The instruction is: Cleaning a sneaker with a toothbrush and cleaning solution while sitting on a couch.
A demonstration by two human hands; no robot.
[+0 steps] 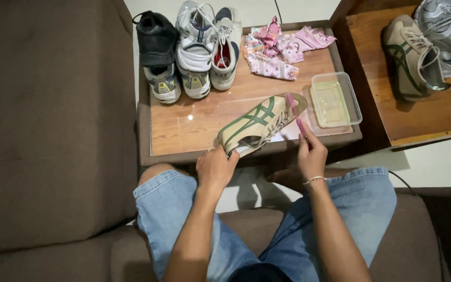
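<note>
Denim shorts (184, 219) cover the person's knees at the bottom of the view, on a brown sofa (43, 130), and both forearms reach forward from there to a small wooden table (184, 130) with a glossy top. Left hand (215, 168) is closed around the heel end of a beige sneaker with green stripes (257, 122), holding it tilted on its side over the table's near edge, sole toward the person and toe pointing toward the far right. Right hand (310, 151), with a thin bracelet (314, 180) at the wrist, is clamped on the handle of a pink toothbrush (294, 109), whose head rests against the sneaker's toe. The two hands are apart, one at each end of the shoe.

Just beside the toe, at the table's right edge, sits a clear plastic container (336, 99) of rectangular shape holding pale yellowish liquid. At the far right corner lies a crumpled pink patterned cloth (280, 49). Along the far left part of the table stand three more shoes side by side: a black and grey sneaker (157, 52) at the far left corner, a white and grey sneaker (195, 47) next to it, and a white sneaker with a red lining (225, 49) touching that one.

To the right, apart from the table, a second wooden surface (418, 115) carries another beige sneaker with green stripes (411, 57) and, behind it at the far edge, a grey sneaker (447, 26)
</note>
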